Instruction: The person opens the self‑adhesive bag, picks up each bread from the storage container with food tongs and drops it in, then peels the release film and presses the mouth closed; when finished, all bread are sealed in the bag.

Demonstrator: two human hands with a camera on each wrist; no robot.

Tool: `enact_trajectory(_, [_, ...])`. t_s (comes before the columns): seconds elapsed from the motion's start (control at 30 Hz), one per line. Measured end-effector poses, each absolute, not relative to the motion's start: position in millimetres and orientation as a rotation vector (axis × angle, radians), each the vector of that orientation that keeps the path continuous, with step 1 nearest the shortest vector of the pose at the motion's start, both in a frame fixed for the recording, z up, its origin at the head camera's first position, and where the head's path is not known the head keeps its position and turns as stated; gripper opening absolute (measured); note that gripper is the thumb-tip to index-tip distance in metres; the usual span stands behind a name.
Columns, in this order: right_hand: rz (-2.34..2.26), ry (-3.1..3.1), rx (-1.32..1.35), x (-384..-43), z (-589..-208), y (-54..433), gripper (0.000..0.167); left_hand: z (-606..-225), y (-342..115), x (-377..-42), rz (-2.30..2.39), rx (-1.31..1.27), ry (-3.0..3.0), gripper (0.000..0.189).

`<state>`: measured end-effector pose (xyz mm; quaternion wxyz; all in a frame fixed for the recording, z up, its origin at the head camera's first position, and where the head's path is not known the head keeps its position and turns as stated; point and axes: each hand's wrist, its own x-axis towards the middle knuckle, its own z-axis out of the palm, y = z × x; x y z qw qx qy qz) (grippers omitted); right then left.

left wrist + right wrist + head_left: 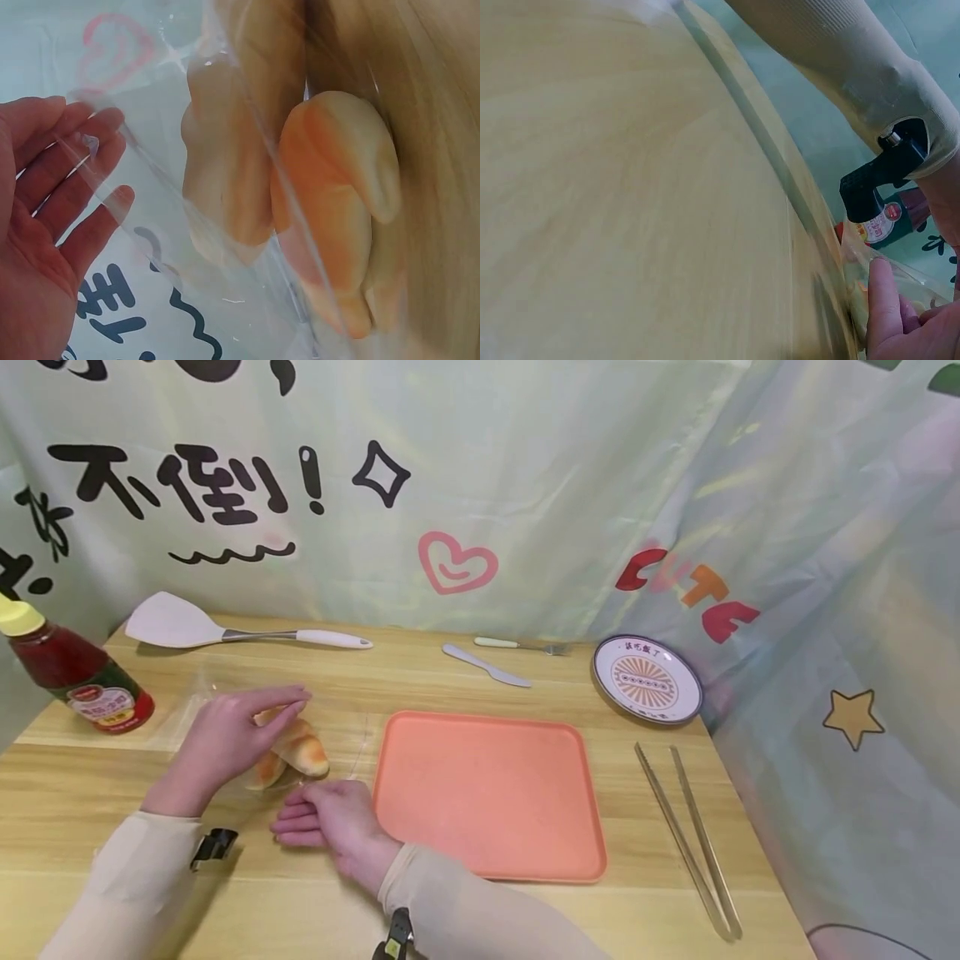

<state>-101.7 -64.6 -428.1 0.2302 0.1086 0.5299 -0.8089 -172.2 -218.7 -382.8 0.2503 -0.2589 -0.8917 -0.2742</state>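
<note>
Bread rolls [306, 752] with browned tops lie inside a clear plastic bag [225, 292] on the left part of the table. My left hand [242, 727] is over the bag, its fingers fairly straight and their tips at the plastic film. In the left wrist view, a corner of the film runs up to these fingertips, beside the rolls. Nearer the front, my right hand [337, 822] pinches the bag's edge, with the thumb [883, 296] against the film in the right wrist view. Its other fingers extend to the left.
Right of the hands lies a pink tray [487, 797]. A sauce bottle [97, 681] stands at the left; a white spatula [180, 622], a knife [487, 667] and a fork [517, 645] line the back. A plate [648, 681] and metal tongs [693, 843] are at the right.
</note>
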Motion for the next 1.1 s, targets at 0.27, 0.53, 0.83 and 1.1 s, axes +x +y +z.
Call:
enact_trajectory(0.27, [-2.246,1.463,0.295,-101.4,-428.0,-69.3,0.017,-380.5,-216.7,-170.8,-0.749,-0.694,-2.432,0.025])
enact_trajectory(0.53, [-2.234,1.471,0.324,-101.3,-426.9,-80.2,0.021,-378.8,-213.9,-170.3,-0.737,-0.691,-2.438,0.025])
enact_trajectory(0.83, [-2.234,1.546,0.243,-108.4,-415.0,-72.6,0.022,-378.5,-217.8,-173.1,-0.678,-0.707,-2.371,0.022])
enact_trajectory(1.1, [-2.108,1.811,-0.039,-120.5,-396.5,-43.0,0.018,-371.0,-217.6,-170.9,-0.654,-0.639,-2.305,0.018])
